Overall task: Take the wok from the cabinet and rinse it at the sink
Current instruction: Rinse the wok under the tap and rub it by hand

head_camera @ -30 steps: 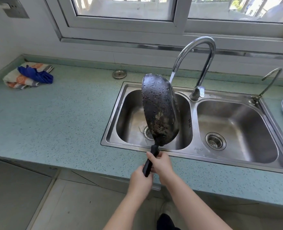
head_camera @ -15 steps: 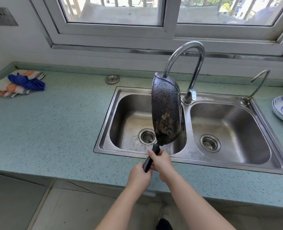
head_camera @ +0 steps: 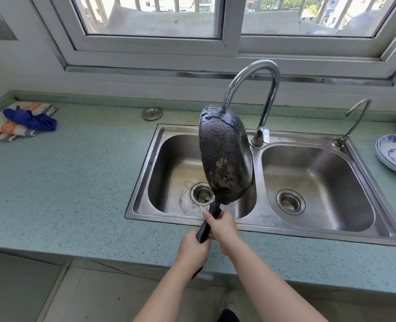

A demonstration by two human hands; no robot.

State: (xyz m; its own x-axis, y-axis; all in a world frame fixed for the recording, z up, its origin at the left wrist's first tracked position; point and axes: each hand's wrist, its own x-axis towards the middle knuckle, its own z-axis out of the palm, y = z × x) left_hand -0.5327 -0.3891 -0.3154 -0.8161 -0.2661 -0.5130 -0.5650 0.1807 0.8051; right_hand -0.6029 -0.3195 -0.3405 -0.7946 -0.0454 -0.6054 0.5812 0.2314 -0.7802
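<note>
The black wok (head_camera: 224,156) stands on edge over the left basin of the steel double sink (head_camera: 145,168), its wet, stained underside facing me and its bowl facing right. Its top rim sits right under the spout of the tall curved tap (head_camera: 257,73). My right hand (head_camera: 222,225) is shut on the upper part of the black handle. My left hand (head_camera: 193,248) is shut on the handle's lower end, just below the right one. Water lies around the left drain (head_camera: 201,194). The wok's inside is hidden from me.
A folded striped cloth with a blue rag (head_camera: 22,120) lies at the far left of the green counter (head_camera: 64,182). A sink plug (head_camera: 152,113) rests behind the sink. A small second tap (head_camera: 355,117) and blue-patterned plates (head_camera: 394,154) are at the right.
The wok has turned a little, showing slightly more of its rim on the right. Both hands keep the same hold on the handle. My head has shifted, so the sink sits further right in view.
</note>
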